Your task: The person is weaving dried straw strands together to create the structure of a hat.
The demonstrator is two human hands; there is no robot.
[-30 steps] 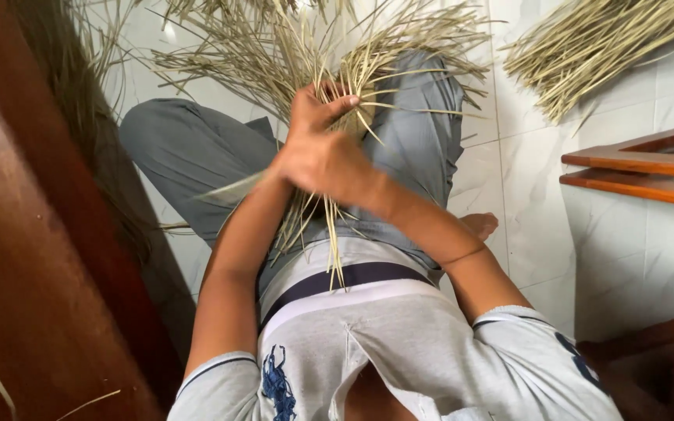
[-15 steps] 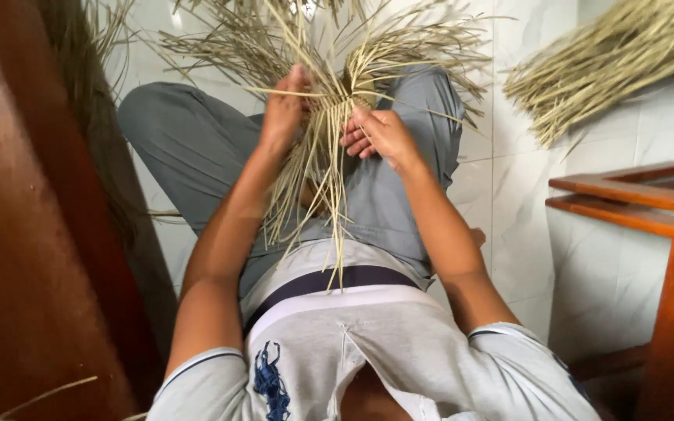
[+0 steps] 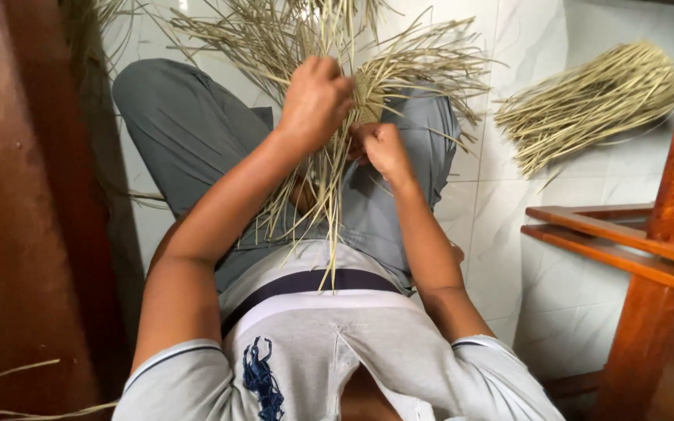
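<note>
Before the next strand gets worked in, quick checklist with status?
1. Left hand gripping the woven straw piece: ok.
2. Right hand on the strands at the piece's lower edge: ok.
3. Right fingers pinching one single strand: cannot tell, hidden.
4. Loose strand ends hanging free over the lap: ok.
5. Spare straw bundle on the tiled floor, apart from both hands: ok.
6. Wooden furniture frame not touching the arms: ok.

The floor (image 3: 509, 234) is made of shiny white tiles. Brown wooden furniture (image 3: 649, 249) stands at the right edge. A dark brown wooden panel (image 3: 17, 218) fills the left edge.
</note>
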